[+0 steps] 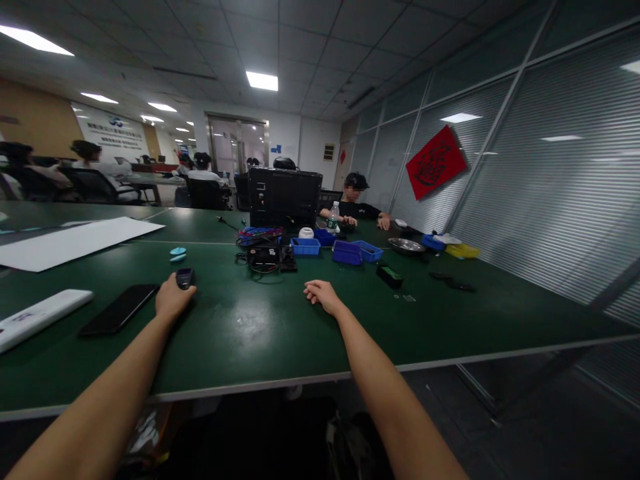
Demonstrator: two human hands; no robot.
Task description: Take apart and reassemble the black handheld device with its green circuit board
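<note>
On the green table, my left hand (171,297) is closed around a small dark handheld device (185,277), its far end with a screen or keys showing past my fingers. Its exact kind I cannot make out. Just left of that hand lies a flat black tablet-like slab (120,309). My right hand (323,295) rests on the tabletop near the middle, fingers loosely bent and slightly apart, with nothing visible in them. Beyond it stand blue plastic bins (305,247) and a black box with cables (263,256).
A long white case (45,317) and a white sheet (80,241) lie at left. Light-blue round pieces (178,254) sit behind my left hand. A black monitor (285,197) stands ahead. At right are a metal bowl (407,246) and a green-topped black box (389,275). A person (356,193) sits opposite.
</note>
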